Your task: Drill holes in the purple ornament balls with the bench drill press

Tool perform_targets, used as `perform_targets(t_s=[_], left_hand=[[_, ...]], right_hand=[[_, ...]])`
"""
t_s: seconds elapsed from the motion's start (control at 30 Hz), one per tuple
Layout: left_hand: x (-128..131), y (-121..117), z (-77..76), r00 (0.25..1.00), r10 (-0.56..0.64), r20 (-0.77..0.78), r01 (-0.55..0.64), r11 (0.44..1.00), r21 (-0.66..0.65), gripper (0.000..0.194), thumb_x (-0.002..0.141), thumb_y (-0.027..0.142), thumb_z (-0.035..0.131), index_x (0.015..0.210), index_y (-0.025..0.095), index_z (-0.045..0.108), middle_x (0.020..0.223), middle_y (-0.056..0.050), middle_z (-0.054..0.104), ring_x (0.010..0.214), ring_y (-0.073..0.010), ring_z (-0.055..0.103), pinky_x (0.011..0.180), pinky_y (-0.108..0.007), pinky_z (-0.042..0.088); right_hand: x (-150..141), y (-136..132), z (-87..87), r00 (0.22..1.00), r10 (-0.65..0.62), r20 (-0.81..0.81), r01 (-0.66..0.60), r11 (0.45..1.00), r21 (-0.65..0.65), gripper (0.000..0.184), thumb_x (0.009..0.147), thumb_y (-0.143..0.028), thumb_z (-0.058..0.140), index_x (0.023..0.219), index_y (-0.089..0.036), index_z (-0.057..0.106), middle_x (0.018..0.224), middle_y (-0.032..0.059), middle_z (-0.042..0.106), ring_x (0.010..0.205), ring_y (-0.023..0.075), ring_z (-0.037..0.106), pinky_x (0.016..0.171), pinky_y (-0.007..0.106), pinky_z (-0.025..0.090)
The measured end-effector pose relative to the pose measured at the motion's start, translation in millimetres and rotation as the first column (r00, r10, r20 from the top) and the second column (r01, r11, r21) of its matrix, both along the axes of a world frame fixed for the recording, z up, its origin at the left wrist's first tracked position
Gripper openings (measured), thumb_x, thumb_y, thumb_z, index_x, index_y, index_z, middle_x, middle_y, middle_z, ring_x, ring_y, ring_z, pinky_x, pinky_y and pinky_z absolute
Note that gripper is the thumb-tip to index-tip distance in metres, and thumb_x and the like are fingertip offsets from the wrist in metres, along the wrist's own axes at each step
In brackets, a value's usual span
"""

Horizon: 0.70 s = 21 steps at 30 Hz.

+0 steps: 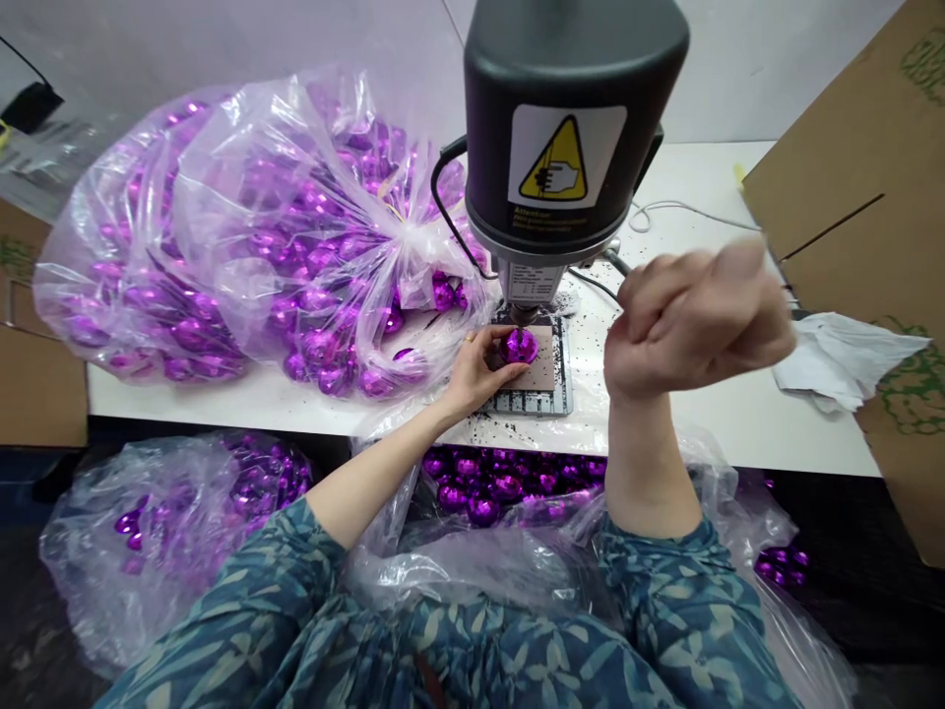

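Between the thumb and fingers of my left hand (pixel 481 372) is a shiny purple bauble (pixel 520 346). It rests on a brown board (pixel 544 360) over the slotted metal base (pixel 562 402) of a black bench drill (pixel 576 59), right under the drill's lower end. The tip of the bit is too small to make out. My right hand (pixel 694 315) is raised to the right of the drill head, its fingers curled into a fist and slightly blurred. Whatever lies inside that fist is hidden.
A big clear plastic bag (pixel 221 226) of purple baubles fills the table's left side. More baubles (pixel 483 507) lie in an open bag below the table edge, with another bag (pixel 148 561) at lower left. Cardboard (pixel 849 148) and white crumpled plastic (pixel 842 359) stand right. Dark shavings dot the white table.
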State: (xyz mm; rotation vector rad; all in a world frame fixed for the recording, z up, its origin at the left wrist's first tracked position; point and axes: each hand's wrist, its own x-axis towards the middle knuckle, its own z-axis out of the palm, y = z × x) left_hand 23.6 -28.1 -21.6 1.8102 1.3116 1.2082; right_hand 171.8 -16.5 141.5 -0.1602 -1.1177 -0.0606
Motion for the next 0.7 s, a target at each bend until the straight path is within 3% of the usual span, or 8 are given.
perform_targets(t_s=[0.1, 0.2, 0.3, 0.4, 0.5, 0.6, 0.63, 0.7], left_hand=[[1, -1, 1.5, 1.0, 0.005, 0.005, -0.005, 1.0, -0.005, 0.052, 0.074, 0.035, 0.089, 0.119, 0.022, 0.068, 0.103, -0.006, 0.07, 0.096, -0.0222, 0.061, 0.086, -0.038, 0.05], [2, 0, 2.1, 0.999, -0.001, 0.035, 0.002, 1.0, -0.016, 0.051, 0.074, 0.034, 0.089, 0.118, 0.022, 0.067, 0.107, -0.007, 0.07, 0.099, -0.0227, 0.062, 0.088, -0.039, 0.05], [2, -3, 5.0, 0.996, 0.02, 0.083, -0.019, 1.0, -0.01, 0.047, 0.074, 0.031, 0.088, 0.114, 0.02, 0.067, 0.108, -0.008, 0.07, 0.102, -0.0236, 0.063, 0.09, -0.039, 0.05], [-3, -23, 14.4, 0.997, 0.054, 0.056, -0.055, 0.998, 0.025, 0.045, 0.075, 0.031, 0.086, 0.113, 0.019, 0.064, 0.108, -0.008, 0.069, 0.099, -0.0231, 0.064, 0.086, -0.038, 0.052], [-12, -62, 25.9, 0.981, -0.166, -0.097, 0.169, 0.985, 0.021, 0.041, 0.081, 0.036, 0.081, 0.114, 0.019, 0.063, 0.108, -0.008, 0.069, 0.098, -0.0231, 0.065, 0.085, -0.039, 0.054], [-25, -97, 30.7, 0.808, -0.515, -0.286, 0.514, 0.854, -0.084, 0.048, 0.083, 0.046, 0.08, 0.12, 0.02, 0.063, 0.108, -0.01, 0.071, 0.1, -0.0264, 0.067, 0.087, -0.043, 0.057], [-32, -101, 30.8, 0.769, -0.553, -0.322, 0.555, 0.827, -0.095, 0.049, 0.085, 0.047, 0.078, 0.123, 0.021, 0.062, 0.111, -0.01, 0.071, 0.103, -0.0273, 0.067, 0.088, -0.044, 0.058], [-50, -93, 31.2, 0.819, -0.445, -0.362, 0.47, 0.883, -0.022, 0.04, 0.094, 0.042, 0.069, 0.127, 0.021, 0.06, 0.115, -0.011, 0.071, 0.108, -0.0265, 0.067, 0.092, -0.044, 0.057]], right_hand=[[-2, 7, 32.3, 0.996, -0.028, -0.088, 0.007, 0.974, -0.229, 0.046, 0.094, -0.013, 0.052, 0.052, -0.019, 0.034, 0.041, -0.0081, 0.03, 0.035, 0.0014, 0.032, 0.041, 0.021, 0.021], [-1, 22, 58.3, 0.987, 0.094, -0.133, -0.139, 0.91, -0.389, 0.046, 0.093, -0.011, 0.05, 0.052, -0.023, 0.034, 0.042, -0.008, 0.024, 0.034, 0.0042, 0.031, 0.04, 0.023, 0.018], [1, 33, 69.8, 0.974, 0.144, -0.174, -0.212, 0.845, -0.491, 0.05, 0.094, -0.014, 0.047, 0.049, -0.026, 0.028, 0.04, -0.0076, 0.022, 0.033, 0.0044, 0.029, 0.039, 0.023, 0.021], [3, 37, 70.6, 0.979, 0.139, -0.149, -0.198, 0.824, -0.531, 0.051, 0.095, -0.016, 0.048, 0.048, -0.024, 0.029, 0.038, -0.0072, 0.027, 0.034, 0.0041, 0.032, 0.041, 0.022, 0.03], [3, 39, 68.3, 0.976, 0.166, -0.142, -0.214, 0.845, -0.491, 0.048, 0.094, -0.015, 0.048, 0.049, -0.025, 0.032, 0.039, -0.0073, 0.027, 0.033, 0.0045, 0.031, 0.041, 0.023, 0.026], [4, 42, 68.0, 0.973, 0.17, -0.157, -0.225, 0.854, -0.47, 0.046, 0.094, -0.014, 0.047, 0.052, -0.026, 0.032, 0.042, -0.0074, 0.025, 0.034, 0.0049, 0.032, 0.041, 0.023, 0.023], [4, 42, 68.5, 0.973, 0.164, -0.163, -0.224, 0.846, -0.484, 0.046, 0.094, -0.013, 0.046, 0.053, -0.025, 0.031, 0.042, -0.0075, 0.024, 0.035, 0.0043, 0.031, 0.041, 0.023, 0.022], [4, 42, 70.0, 0.975, 0.158, -0.157, -0.217, 0.83, -0.515, 0.047, 0.095, -0.009, 0.043, 0.053, -0.025, 0.029, 0.043, -0.0076, 0.022, 0.035, 0.0029, 0.029, 0.041, 0.022, 0.018]])
